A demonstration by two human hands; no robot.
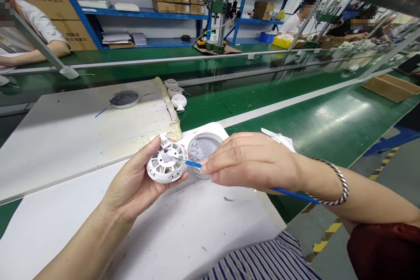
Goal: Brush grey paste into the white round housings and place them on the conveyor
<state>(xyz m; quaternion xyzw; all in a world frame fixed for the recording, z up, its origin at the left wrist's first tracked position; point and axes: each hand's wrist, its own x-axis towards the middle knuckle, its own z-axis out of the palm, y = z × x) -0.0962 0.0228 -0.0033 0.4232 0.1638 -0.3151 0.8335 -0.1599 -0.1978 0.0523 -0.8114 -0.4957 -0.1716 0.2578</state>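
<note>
My left hand is wrapped round a white plastic fan housing, a round part with a spoked face turned up. Grey paste lies on the hub of the housing. In my right hand is a thin brush with a blue handle. The brush's tip touches the pasted hub, and its back end sticks out under my wrist. Just behind my hands stands a round dish of grey paste, partly hidden by my right hand. White paper with grey flecks lies beneath.
On a white board at left sit a second paste dish and another blue-handled brush. Several white housings line the board's edge on the green bench. A cardboard tray lies right. Co-workers sit farther back.
</note>
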